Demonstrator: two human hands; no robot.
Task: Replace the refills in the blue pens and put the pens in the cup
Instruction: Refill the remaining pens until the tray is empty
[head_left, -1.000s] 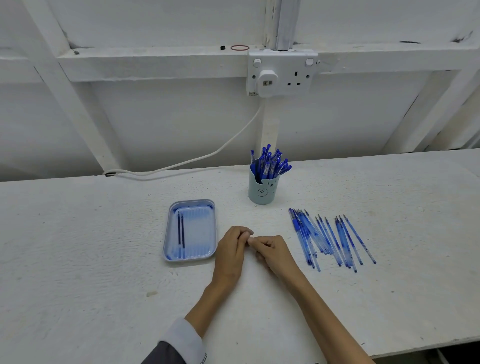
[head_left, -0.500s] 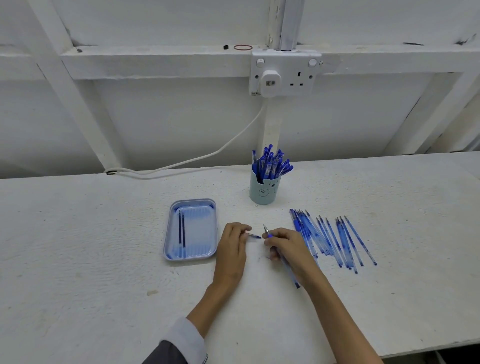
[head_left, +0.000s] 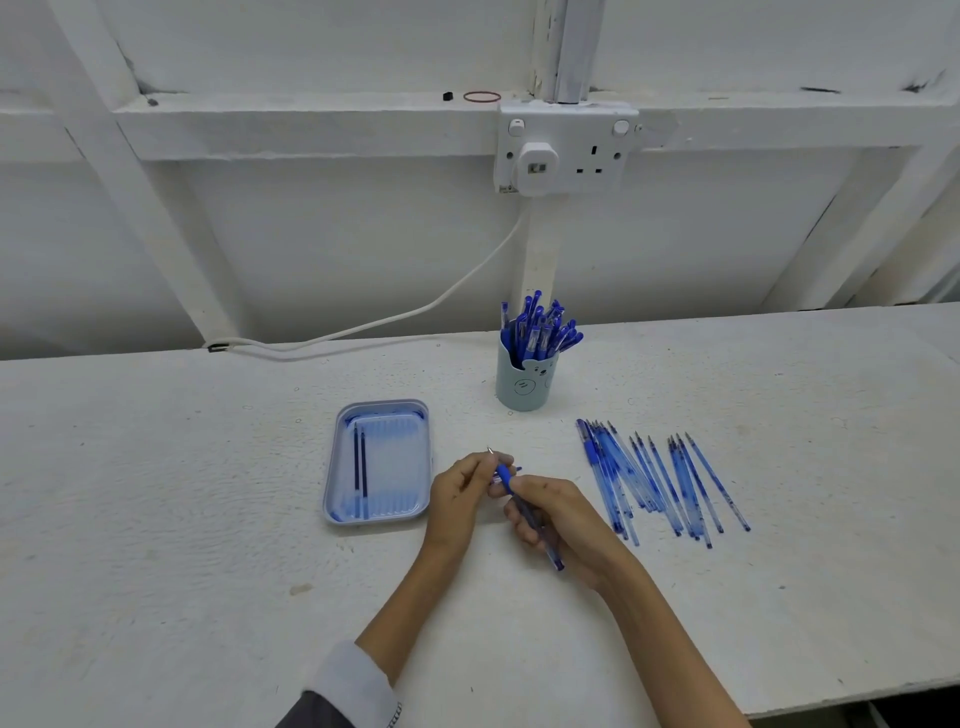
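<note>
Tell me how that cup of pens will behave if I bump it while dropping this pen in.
The cup is taller than wide, and its pens stick above the rim, fanning right, so it is probably top-heavy and may tip that way. It looks like light plastic on a flat table, so a low nudge would likely slide it.

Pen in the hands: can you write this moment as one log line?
pen: not yet in cup | right hand: grips barrel | left hand: pinches tip end
</note>
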